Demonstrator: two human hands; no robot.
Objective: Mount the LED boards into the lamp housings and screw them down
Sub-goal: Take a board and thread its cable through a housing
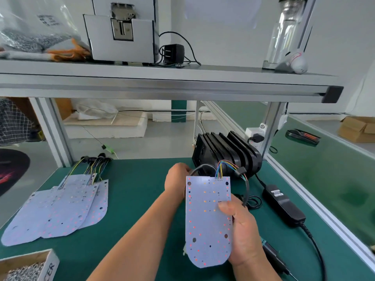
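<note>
Above the bench (142, 189), my right hand (243, 232) pinches the LED board (207, 220); left hand (175, 177), grip unseen; I'd seat it with wires (222, 168) clear.

Green-topped bench (132, 191) under grey aluminium shelf (162, 82).

I record white round-ended LED board (207, 224) held above green bench mat (132, 189), right hand (243, 234) gripping its right edge, thumb on face, left hand (175, 177) curled behind top left corner, grasp hidden, black finned lamp housings (229, 153) just beyond, spare white boards (60, 209) fanned at left.
</note>
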